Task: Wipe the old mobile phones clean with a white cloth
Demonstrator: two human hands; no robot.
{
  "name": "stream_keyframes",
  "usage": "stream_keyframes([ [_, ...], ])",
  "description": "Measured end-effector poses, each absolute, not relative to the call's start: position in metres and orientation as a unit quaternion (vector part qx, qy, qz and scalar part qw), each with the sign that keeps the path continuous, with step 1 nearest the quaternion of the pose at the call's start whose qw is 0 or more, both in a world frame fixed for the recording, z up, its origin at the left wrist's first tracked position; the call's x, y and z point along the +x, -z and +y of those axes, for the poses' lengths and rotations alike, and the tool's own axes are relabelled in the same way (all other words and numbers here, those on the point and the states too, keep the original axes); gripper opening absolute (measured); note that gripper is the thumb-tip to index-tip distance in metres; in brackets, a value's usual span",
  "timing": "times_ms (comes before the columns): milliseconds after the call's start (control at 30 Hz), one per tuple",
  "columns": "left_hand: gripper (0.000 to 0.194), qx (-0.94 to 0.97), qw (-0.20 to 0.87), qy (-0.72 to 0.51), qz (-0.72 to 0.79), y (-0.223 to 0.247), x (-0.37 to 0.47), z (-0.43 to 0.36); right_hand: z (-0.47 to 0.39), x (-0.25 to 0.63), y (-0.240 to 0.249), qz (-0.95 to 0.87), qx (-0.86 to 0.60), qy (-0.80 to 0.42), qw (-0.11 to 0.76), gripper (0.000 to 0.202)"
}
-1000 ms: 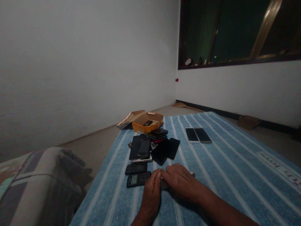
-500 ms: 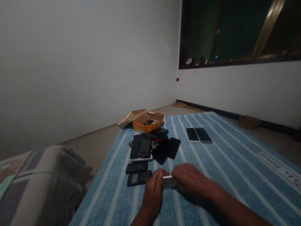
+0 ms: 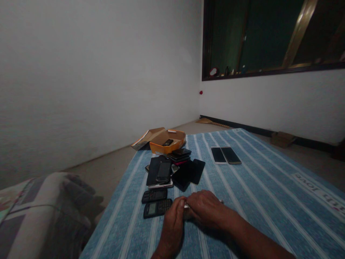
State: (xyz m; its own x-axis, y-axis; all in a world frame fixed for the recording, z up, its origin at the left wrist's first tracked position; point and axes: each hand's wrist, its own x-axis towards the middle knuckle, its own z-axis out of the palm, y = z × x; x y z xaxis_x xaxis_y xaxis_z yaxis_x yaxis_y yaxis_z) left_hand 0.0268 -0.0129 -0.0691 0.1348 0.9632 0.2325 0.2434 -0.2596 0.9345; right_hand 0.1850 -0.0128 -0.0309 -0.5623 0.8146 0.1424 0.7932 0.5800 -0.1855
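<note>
Both hands are closed round a silver-edged phone low over the bed. My left hand grips its left end, thumb on top. Across its right part lies my right hand, fingers curled over and covering most of it; a small bright tip shows past the knuckles. Just left of my left hand are two black keypad phones, one above the other. Beyond them is a loose pile of dark phones, with a black flat one at its right side.
An opened orange cardboard box holding a small phone stands behind the pile. Two smartphones lie side by side at the right on the blue striped bedspread. A draped cloth is at the left, with a floor gap between.
My right hand has slid left over the phone, closer to my left hand, so less of the phone shows. The view has shifted slightly; the other phones lie as before.
</note>
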Motion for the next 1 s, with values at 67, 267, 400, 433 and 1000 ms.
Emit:
stream_keyframes([
  [67,0.041,0.650,0.386,-0.461,0.465,0.068,0.027,-0.014,-0.015,0.191,0.031,-0.880,-0.463,-0.035,0.101,0.016],
  [267,0.041,0.653,0.394,-0.457,0.458,0.065,0.028,-0.015,-0.020,0.216,0.032,-0.877,-0.477,-0.010,0.066,0.015],
  [400,0.040,0.646,0.408,-0.455,0.457,0.067,0.029,-0.016,-0.022,0.231,0.034,-0.870,-0.487,-0.021,0.073,0.019],
  [433,0.040,0.646,0.409,-0.455,0.457,0.068,0.029,-0.016,-0.023,0.234,0.034,-0.868,-0.490,-0.027,0.078,0.021],
  [1000,0.044,0.646,0.392,-0.469,0.457,0.067,0.029,-0.014,-0.017,0.207,0.037,-0.866,-0.482,-0.012,0.130,0.013],
])
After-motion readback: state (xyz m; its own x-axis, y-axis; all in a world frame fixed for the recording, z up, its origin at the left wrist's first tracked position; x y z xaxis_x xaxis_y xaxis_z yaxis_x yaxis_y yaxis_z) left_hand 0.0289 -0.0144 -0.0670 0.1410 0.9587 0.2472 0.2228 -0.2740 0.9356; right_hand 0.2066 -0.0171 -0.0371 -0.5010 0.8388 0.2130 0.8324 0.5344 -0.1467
